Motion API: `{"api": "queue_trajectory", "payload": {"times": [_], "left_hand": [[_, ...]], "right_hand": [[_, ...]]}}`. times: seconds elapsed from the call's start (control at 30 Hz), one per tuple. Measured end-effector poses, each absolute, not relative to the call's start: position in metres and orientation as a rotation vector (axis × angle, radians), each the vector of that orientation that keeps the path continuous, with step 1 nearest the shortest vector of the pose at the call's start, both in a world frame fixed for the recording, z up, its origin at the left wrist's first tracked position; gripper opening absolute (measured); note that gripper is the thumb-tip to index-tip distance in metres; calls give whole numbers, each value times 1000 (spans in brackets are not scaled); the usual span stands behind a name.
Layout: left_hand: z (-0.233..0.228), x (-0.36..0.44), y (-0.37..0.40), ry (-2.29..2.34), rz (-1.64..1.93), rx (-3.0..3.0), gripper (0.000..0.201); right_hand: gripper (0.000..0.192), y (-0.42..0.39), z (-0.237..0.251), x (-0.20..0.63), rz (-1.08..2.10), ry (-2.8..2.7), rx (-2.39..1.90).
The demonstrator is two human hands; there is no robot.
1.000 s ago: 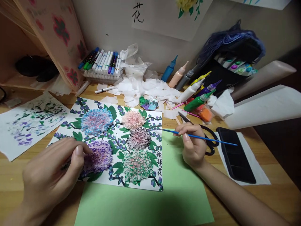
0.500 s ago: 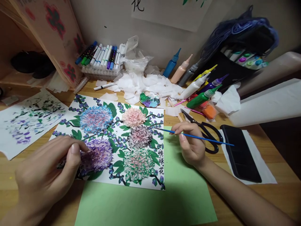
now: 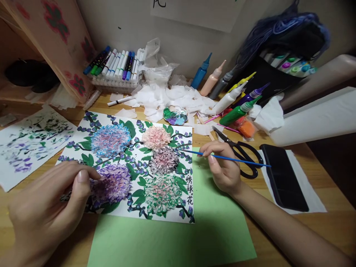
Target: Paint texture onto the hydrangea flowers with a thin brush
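Note:
A white sheet painted with several tufted paper flowers (image 3: 155, 174) lies on the wooden desk, partly over a green sheet (image 3: 178, 237). My right hand (image 3: 222, 168) grips a thin blue paintbrush (image 3: 236, 160), its tip at the painting's right edge beside a dark pink flower (image 3: 163, 160). My left hand (image 3: 50, 211) rests on the painting's lower left corner, fingers curled and pressing the paper next to the purple flower (image 3: 111, 184). Whether anything is between its fingers is hidden.
Black scissors (image 3: 241, 152) and a black phone (image 3: 283, 181) lie right of the brush. Paint bottles (image 3: 233, 111), a small palette (image 3: 175, 116), torn white tissue (image 3: 167, 98) and a marker box (image 3: 116, 70) line the back. A daubed paper (image 3: 27, 144) lies left.
The view has tilted slightly down and shifted, so everything sits a little higher in the picture. My right hand and the brush have edged left; my left hand stays pressed on the painting.

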State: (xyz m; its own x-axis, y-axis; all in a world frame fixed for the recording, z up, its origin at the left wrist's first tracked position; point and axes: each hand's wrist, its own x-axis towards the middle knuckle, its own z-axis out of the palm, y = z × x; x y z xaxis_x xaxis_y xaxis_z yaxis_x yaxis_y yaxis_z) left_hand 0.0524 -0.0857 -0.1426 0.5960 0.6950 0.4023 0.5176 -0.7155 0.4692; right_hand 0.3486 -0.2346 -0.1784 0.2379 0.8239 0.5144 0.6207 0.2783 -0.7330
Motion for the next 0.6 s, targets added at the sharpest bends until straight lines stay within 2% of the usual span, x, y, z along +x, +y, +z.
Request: {"api": "queue_trajectory", "payload": {"times": [0.6], "left_hand": [[-144, 53, -87, 1023, 832, 2515, 21]], "right_hand": [[13, -234, -180, 349, 247, -1418, -1428]]}}
